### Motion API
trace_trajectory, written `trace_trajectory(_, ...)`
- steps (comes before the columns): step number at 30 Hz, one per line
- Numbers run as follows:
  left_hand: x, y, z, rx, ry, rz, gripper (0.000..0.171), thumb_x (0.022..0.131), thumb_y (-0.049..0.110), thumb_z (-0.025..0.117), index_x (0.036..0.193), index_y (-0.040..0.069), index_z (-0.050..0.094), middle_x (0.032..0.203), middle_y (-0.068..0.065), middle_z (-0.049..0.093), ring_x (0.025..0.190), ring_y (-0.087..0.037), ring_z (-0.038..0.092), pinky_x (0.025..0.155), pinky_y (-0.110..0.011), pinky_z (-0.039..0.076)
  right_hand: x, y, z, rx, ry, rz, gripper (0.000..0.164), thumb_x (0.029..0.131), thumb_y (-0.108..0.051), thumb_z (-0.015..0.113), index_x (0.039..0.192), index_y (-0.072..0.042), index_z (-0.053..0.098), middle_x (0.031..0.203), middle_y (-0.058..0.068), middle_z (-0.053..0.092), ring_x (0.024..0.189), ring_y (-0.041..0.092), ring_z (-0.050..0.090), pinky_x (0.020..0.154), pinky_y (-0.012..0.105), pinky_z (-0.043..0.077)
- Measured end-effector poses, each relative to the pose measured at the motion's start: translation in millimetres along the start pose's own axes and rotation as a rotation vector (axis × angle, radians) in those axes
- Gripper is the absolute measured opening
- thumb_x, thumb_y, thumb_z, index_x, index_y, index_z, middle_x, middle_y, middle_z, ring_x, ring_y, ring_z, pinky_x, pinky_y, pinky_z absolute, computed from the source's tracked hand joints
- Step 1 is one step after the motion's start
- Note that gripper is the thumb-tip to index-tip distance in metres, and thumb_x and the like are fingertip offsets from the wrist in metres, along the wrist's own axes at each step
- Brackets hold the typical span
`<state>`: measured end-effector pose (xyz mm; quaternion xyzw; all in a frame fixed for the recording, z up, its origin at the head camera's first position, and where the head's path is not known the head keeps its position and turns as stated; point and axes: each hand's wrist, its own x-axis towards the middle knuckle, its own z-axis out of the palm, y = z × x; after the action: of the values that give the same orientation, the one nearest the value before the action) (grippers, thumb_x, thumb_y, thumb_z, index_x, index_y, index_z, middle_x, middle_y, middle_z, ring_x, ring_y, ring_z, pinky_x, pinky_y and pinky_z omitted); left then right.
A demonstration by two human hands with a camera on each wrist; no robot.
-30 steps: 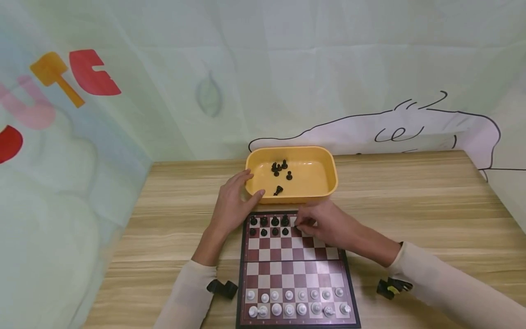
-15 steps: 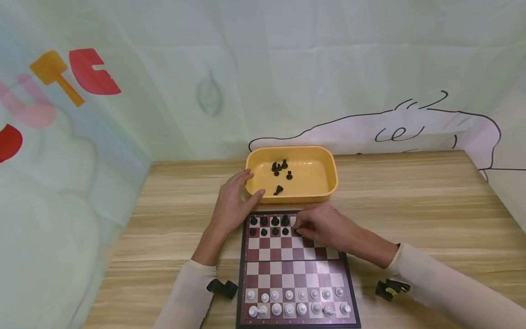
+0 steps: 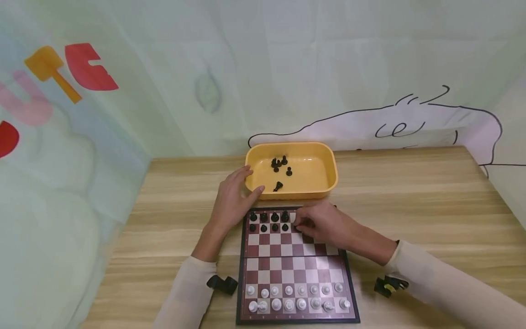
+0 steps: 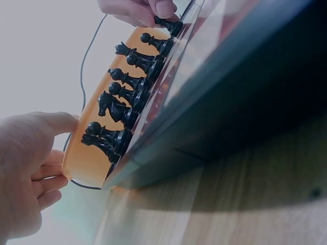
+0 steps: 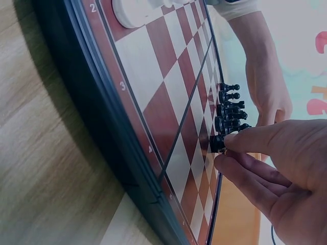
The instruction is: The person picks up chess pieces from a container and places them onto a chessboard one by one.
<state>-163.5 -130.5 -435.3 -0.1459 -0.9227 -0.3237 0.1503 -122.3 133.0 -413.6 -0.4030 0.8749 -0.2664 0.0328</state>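
Observation:
My right hand [image 3: 326,224] pinches a black pawn [image 4: 170,25] between thumb and fingertips, its base down at the board's surface. The pawn stands at the end of a front row of black pawns [image 3: 274,227], on the chessboard [image 3: 271,262]. Behind that row are taller black pieces, among them a knight [image 4: 115,108]. In the head view my fingers mostly cover the pinched pawn. My left hand [image 3: 232,196] rests at the left end of the yellow tray [image 3: 300,195], thumb and fingers spread along its rim.
Inside the tray lie several black chess pieces [image 3: 279,185]. Two rows of white pieces [image 3: 289,304] stand along the board's near side. The wooden table [image 3: 176,205] extends to both sides, and a printed cloth [image 3: 287,68] hangs behind it.
My right hand keeps its pinch on the pawn and has shifted only very slightly. The left hand stays at the tray. The head view has tilted a little, so everything sits slightly higher.

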Motion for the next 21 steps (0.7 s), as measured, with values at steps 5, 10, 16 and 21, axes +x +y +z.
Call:
trace_trajectory(5, 0.3, -1.4, 0.2, -0.006, -0.001, 0.008, 0.060, 0.087, 0.049, 0.061, 0.127, 0.004, 0.056, 0.140, -0.008, 0.047, 0.129, -0.023, 0.038, 0.105, -0.046, 0.026, 0.5, -0.2, -0.5, 0.023, -0.004, 0.007, 0.018, 0.076, -0.007, 0.072, 0.090, -0.019, 0.068, 0.085, -0.011, 0.065, 0.076, -0.002, 0.056, 0.065, 0.014, 0.047)
trace_trajectory(10, 1.6, -0.8, -0.5, 0.000, 0.004, 0.011, 0.060, 0.086, 0.049, 0.061, 0.126, 0.005, 0.056, 0.140, -0.007, 0.047, 0.128, -0.023, 0.038, 0.105, -0.045, 0.026, 1.8, 0.3, -1.3, 0.041, -0.021, 0.027, 0.020, 0.078, -0.007, 0.072, 0.094, -0.016, 0.066, 0.088, -0.010, 0.065, 0.078, -0.002, 0.057, 0.067, 0.015, 0.048)
trace_trajectory(16, 2.9, -0.8, -0.4, 0.008, 0.008, 0.009, 0.059, 0.086, 0.048, 0.062, 0.126, 0.005, 0.056, 0.140, -0.008, 0.047, 0.128, -0.023, 0.039, 0.106, -0.044, 0.027, 3.1, -1.0, -3.5, 0.052, -0.016, 0.031, 0.017, 0.079, -0.012, 0.073, 0.093, -0.016, 0.064, 0.083, -0.010, 0.064, 0.073, -0.002, 0.057, 0.063, 0.015, 0.048)
trace_trajectory(21, 1.4, -1.7, 1.2, 0.006, 0.002, 0.002, 0.059, 0.086, 0.048, 0.062, 0.126, 0.005, 0.057, 0.140, -0.008, 0.047, 0.128, -0.023, 0.039, 0.106, -0.044, 0.027, 6.5, -1.8, -6.6, 0.036, 0.020, 0.029, 0.009, 0.084, -0.024, 0.070, 0.090, -0.021, 0.064, 0.081, -0.015, 0.060, 0.072, -0.004, 0.055, 0.062, 0.015, 0.047)
